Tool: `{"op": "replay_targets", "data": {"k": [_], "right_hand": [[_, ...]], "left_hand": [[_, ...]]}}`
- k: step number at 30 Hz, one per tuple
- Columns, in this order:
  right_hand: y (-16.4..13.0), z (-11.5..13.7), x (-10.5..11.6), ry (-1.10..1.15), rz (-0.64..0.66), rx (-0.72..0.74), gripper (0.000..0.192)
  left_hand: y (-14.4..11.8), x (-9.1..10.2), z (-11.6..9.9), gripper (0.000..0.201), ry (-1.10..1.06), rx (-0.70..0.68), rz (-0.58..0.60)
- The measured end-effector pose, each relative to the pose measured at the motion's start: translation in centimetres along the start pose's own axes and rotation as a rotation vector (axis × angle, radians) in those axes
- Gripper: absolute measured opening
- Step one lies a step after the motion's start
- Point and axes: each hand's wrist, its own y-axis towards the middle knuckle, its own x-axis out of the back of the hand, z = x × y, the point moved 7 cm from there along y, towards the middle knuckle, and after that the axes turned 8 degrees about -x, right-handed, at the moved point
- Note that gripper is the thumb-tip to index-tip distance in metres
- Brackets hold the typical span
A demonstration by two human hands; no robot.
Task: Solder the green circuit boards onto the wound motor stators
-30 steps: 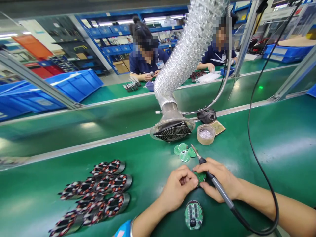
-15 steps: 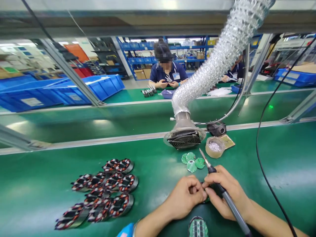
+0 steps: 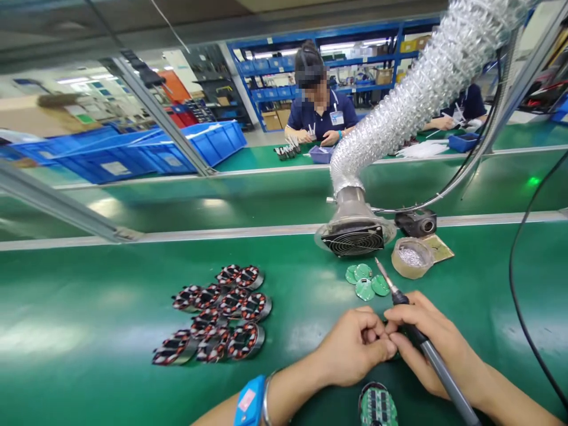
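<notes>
My right hand (image 3: 437, 343) holds a soldering iron (image 3: 447, 374) across the palm, its tip pointing away toward several small round green circuit boards (image 3: 364, 289). Thumb and forefinger of that hand meet the fingertips of my left hand (image 3: 352, 349), which is closed in a pinch. Whatever lies between the fingertips is mostly hidden; only a dark edge shows below them. Nearer to me, a round part with a green circuit board (image 3: 378, 406) on top sits on the green bench, cut off by the lower picture edge.
Several wire-wound motor stators (image 3: 244, 341) stand grouped on the left. A fume extractor (image 3: 355, 234) hangs from a silver duct above the bench. Beside it are a tub of solder bits (image 3: 412, 258) and a black holder (image 3: 417, 223). A cable (image 3: 515, 296) hangs at right. A co-worker (image 3: 322, 112) sits opposite.
The view has turned, so the bench things appear farther right and slightly higher. Both my hands stay together at the fingertips, the iron still in the right. The co-worker's hands have moved apart.
</notes>
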Motion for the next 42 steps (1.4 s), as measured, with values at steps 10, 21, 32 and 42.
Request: {"op": "replay_targets", "data": {"k": [10, 21, 32, 42], "right_hand": [[-1.0, -0.3, -0.3, -0.127, 0.06, -0.049, 0.041], [-1.9, -0.8, 1.0, -0.085, -0.081, -0.134, 0.041], [-1.7, 0.0, 1.6, -0.092, -0.116, -0.09, 0.04], [-4.2, 2.8, 4.6, -0.119, -0.117, -0.122, 0.039]], "left_hand": [[-0.9, 0.1, -0.8, 0.007, 0.068, -0.117, -0.06], [-0.8, 0.8, -2.7, 0.007, 0.385, -0.232, -0.251], [-1.2, 0.7, -3.0, 0.009, 0.453, -0.303, -0.288], [-0.7, 0.8, -2.9, 0.01, 0.439, -0.264, -0.259]]}}
